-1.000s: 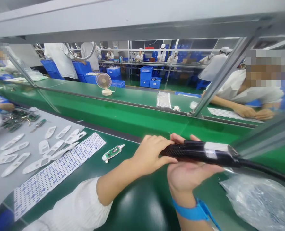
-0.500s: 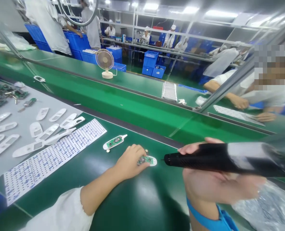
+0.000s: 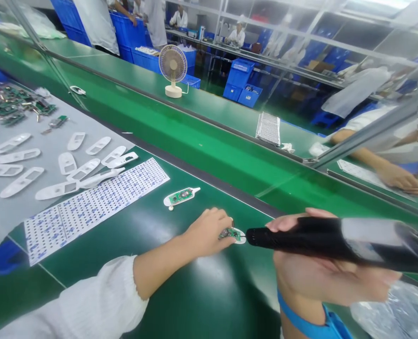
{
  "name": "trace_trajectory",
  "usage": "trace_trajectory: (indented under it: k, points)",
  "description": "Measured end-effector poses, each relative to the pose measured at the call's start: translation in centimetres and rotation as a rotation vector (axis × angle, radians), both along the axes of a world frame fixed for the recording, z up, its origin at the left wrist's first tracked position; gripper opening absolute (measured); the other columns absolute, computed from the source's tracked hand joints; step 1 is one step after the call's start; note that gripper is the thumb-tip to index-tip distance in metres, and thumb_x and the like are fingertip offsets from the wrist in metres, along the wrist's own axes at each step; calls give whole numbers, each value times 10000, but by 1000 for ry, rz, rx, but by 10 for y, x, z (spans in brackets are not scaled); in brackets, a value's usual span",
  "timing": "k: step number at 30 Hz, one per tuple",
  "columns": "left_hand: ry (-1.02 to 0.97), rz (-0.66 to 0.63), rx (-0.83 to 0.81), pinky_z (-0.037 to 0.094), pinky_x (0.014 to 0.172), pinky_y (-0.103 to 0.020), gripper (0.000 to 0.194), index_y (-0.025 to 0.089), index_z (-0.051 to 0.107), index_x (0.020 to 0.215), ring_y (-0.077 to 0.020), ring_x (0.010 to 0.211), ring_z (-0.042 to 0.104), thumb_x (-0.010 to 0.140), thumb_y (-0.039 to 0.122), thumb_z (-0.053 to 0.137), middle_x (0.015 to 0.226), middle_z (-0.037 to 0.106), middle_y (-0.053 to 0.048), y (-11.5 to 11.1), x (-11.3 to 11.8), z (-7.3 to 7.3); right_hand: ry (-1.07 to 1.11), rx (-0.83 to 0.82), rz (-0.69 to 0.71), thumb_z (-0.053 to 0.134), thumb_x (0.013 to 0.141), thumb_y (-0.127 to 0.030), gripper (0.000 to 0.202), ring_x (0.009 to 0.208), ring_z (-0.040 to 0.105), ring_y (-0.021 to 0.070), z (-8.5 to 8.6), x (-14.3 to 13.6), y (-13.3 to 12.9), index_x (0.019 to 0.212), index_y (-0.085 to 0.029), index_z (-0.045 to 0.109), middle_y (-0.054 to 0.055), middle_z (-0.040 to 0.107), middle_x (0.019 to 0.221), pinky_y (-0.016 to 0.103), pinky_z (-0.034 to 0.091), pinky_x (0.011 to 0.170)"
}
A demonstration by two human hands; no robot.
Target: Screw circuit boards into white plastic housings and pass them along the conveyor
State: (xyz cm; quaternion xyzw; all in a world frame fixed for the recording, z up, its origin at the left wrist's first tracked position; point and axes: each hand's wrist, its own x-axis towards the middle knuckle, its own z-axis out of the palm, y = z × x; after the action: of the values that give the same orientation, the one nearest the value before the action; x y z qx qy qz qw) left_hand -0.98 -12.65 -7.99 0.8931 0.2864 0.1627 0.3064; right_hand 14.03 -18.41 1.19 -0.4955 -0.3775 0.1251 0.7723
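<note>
Unit: to the right of the sheet, a white shell with a smooth rounded end towards the driver; a green board lies face up in it, with small dark parts and a greyish round one; its other end is hidden under the left hand
Left hand: right of the sheet, thumb and fingers clamped on the unit
Driver: farther right of the sheet, black with a pale band, its thin bit at the unit's rounded end; cannot tell whether it touches
Right hand: also farther right of the sheet, clamped round the driver, palm below it, blue wristband on the wrist
Second unit: just right of the sheet, board up, narrow tip pointing away from it; a small disc at the wide end
Shells: along the sheet's far edge, white, most with windows
Boards: heaped beyond the sheet, past the shells
Fan: beyond the sheet, beige
Bag: well right of the sheet, see-through, near the right hand
</note>
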Motion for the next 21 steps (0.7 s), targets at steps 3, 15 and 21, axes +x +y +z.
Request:
trace_trajectory:
  k: [3, 15, 21]
  points:
    - [-4, 3, 15, 402, 791, -340, 216, 194, 564, 907, -219, 913, 530, 896, 381, 670, 989, 608, -42, 0, 1, -1, 31, -25, -20, 283, 802, -712, 649, 428, 572, 276, 1, -5, 2, 848, -178, 649, 37, 568, 519, 431, 458, 413]
    - [-9, -21, 26, 395, 788, -334, 205, 197, 570, 914, -211, 903, 521, 902, 374, 671, 976, 599, -32, 1, 1, -2, 2, -27, 93, 332, 777, -828, 720, 439, 582, 244, -4, -7, 0, 850, -179, 637, 32, 583, 582, 408, 482, 433]
    - [-2, -32, 18, 392, 782, -336, 199, 203, 573, 931, -210, 902, 524, 906, 375, 669, 972, 596, -29, 1, 1, -2, -92, 22, 180, 664, 744, -733, 549, 426, 547, 188, -5, -10, 2, 825, -194, 593, -21, 586, 546, 329, 470, 408]
